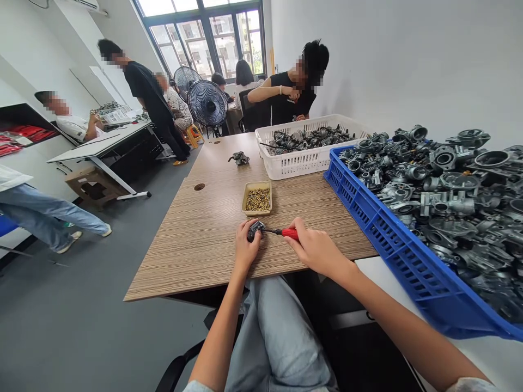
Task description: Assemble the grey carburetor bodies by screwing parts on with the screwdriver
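Observation:
My left hand (245, 246) is closed around a small dark metal part (255, 229) resting on the wooden table (204, 239) near its front edge. My right hand (312, 247) grips a red-handled screwdriver (286, 233), whose shaft points left into the part. Just beyond the part sits a small yellow tray of brass screws (257, 198).
A blue crate (392, 250) heaped with grey metal castings fills the right. A white basket (304, 160) of similar parts stands behind it, with a person in black seated beyond. One loose casting (239, 158) lies mid-table. Other people, desks and two fans (207, 103) are at the left and back.

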Tool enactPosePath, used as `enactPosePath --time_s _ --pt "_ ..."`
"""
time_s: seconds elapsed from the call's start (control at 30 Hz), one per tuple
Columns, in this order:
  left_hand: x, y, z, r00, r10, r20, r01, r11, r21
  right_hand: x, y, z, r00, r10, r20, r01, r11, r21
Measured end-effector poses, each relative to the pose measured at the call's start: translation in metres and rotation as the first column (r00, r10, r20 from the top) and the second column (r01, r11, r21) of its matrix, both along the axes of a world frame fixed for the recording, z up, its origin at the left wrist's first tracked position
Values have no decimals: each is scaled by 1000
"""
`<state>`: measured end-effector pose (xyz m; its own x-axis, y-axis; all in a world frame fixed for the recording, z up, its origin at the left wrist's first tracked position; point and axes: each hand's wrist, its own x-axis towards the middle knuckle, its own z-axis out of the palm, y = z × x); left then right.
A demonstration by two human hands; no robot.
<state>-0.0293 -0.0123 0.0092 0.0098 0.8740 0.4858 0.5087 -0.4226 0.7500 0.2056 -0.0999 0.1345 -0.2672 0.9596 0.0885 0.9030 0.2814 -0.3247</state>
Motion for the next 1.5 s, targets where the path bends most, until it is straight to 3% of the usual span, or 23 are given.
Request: enactPosePath --time_s 0.27,0.43,0.53,0.9,1.13,1.37,1.5 --pt "-1 1 -2 1000 0 -3 0 1000 -3 0 2 2 993 -94 78 93 996 11" --pt "-1 1 -2 1000 -6 -6 6 1000 6 5 1 0 997 49 -67 -46 998 43" --pt "0 1 -1 1000 -10 -7 10 1000 6 5 -1 0 994 88 -59 -85 995 51" --pt "0 1 -2 1000 3 -19 -3 1000 7 -4 0 0 988 -81 128 77 996 39" --pt "-1 1 -2 1000 -4 -16 4 1000 16 -4 3 -4 982 -160 101 156 986 51" --pt "-1 0 -2 1000 0 -24 0 1000 9 0 -3 -1 985 87 -149 -82 996 40" --pt "0 0 -2 1000 6 -17 -6 1000 10 -1 -5 -2 991 68 -112 -65 997 28"
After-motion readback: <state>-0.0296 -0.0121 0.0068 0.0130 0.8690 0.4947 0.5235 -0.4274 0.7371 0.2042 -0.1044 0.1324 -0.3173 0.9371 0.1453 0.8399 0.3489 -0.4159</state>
